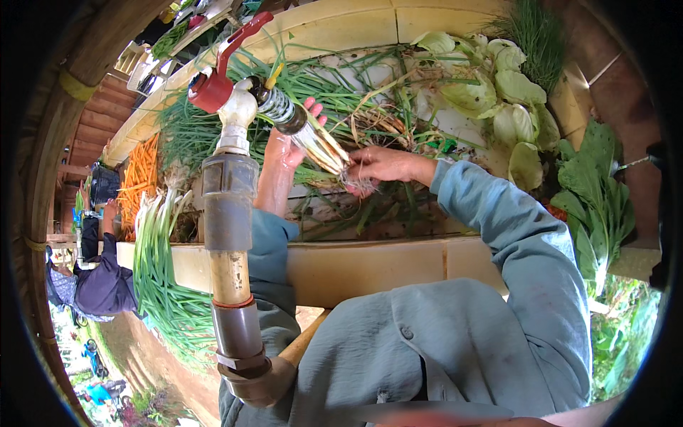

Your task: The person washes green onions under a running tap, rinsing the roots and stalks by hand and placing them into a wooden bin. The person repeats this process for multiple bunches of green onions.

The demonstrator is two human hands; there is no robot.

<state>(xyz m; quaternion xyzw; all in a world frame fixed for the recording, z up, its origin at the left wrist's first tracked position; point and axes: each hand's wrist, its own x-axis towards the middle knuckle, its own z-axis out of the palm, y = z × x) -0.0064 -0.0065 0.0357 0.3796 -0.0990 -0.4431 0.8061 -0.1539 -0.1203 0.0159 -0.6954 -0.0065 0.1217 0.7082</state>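
Note:
A bunch of spring onions (328, 152) slants under the tap (235, 107), its white stems and stringy roots pointing towards my right hand. My left hand (291, 144), wet and partly hidden behind the tap outlet, cradles the stems between thumb and fingers. At the root end, my right hand (381, 164) has its fingers curled around the roots. The tap has a red lever and a spring-like outlet. Beneath my hands, more spring onions (373, 120) with brown roots and loose green leaves cover the tiled basin (368, 261).
Pale cabbage leaves (515, 101) lie at the right. Leafy greens (592, 208) rest on the right edge. Carrots (140, 181) and a cleaner spring onion bunch (155, 229) are at left. The upright pipe (229, 203) stands before me. Another person (104, 283) works farther left.

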